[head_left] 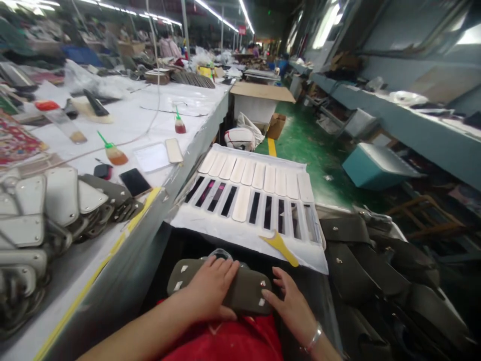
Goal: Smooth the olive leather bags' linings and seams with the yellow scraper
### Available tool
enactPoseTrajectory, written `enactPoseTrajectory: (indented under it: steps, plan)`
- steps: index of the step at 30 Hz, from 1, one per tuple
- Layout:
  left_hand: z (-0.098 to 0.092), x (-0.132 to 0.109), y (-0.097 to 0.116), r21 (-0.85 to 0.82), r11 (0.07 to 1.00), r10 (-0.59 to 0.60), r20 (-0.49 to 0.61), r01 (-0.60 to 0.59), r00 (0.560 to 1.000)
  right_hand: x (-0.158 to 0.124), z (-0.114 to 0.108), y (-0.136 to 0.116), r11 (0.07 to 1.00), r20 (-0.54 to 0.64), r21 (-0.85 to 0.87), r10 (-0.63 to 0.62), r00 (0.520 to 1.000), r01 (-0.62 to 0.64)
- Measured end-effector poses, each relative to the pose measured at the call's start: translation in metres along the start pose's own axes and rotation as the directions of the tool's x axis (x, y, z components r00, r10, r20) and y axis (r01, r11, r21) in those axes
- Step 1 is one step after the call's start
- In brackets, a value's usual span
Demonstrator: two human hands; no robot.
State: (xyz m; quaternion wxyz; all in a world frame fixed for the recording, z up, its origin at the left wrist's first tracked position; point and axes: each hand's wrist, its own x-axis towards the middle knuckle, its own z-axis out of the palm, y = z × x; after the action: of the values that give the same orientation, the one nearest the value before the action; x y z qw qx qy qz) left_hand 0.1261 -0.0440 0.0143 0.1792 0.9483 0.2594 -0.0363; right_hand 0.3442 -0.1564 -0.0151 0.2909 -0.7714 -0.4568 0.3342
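A dark olive oblong piece with rounded corners (pixel 246 291) lies across my lap. Small white patches show near its ends, and a shiny metal stud at the right one. My left hand (pixel 210 286) grips its middle, fingers over the top and thumb along the near edge. At the right end is my right hand (pixel 291 303), fingers apart, its thumb at the corner by the white patches. Behind the piece, a clear round object (pixel 221 253) is partly hidden. Just beyond lies a slotted white tray (pixel 210 223) with cream oblong strips (pixel 259 174) and a yellow forked flat tool (pixel 281 246).
On the left table are stacked pale panels with rivets (pixel 62 195), a phone (pixel 135 181) and bottles of amber liquid (pixel 115 154), (pixel 180 125). Dark olive pieces (pixel 349 265) are heaped at right. A teal box (pixel 376 168) stands on the green floor.
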Motion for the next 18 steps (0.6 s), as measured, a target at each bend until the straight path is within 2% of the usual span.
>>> enactPoseTrajectory:
  steps: [3,6,9,11,13,15,18]
  plan:
    - [-0.013,-0.038,-0.041,0.002,0.994,-0.112,0.008,0.112,0.994,0.001,-0.009,-0.011,0.982,0.064,-0.154,-0.101,0.993,0.110]
    - [-0.019,-0.058,-0.063,-0.025,0.995,-0.096,-0.008,0.096,0.995,0.003,-0.007,-0.038,0.886,0.124,-0.356,-0.271,0.955,0.298]
    - [-0.019,-0.059,-0.064,-0.050,0.997,-0.059,-0.045,0.056,0.997,0.006,0.017,-0.071,0.746,0.217,-0.466,-0.425,0.879,0.476]
    - [-0.019,-0.058,-0.062,-0.057,0.997,-0.047,-0.064,0.044,0.997,0.009,0.041,-0.086,0.660,0.323,-0.457,-0.501,0.803,0.596]
    - [-0.018,-0.058,-0.064,-0.054,0.998,-0.045,-0.071,0.041,0.996,0.012,0.062,-0.092,0.608,0.399,-0.442,-0.526,0.751,0.660]
    - [-0.016,-0.060,-0.069,-0.041,0.999,-0.035,-0.073,0.033,0.997,0.013,0.074,-0.092,0.589,0.430,-0.452,-0.514,0.742,0.670]
    - [-0.011,-0.065,-0.076,-0.004,1.000,0.022,-0.057,-0.022,0.998,0.015,0.076,-0.089,0.574,0.450,-0.478,-0.490,0.746,0.665]
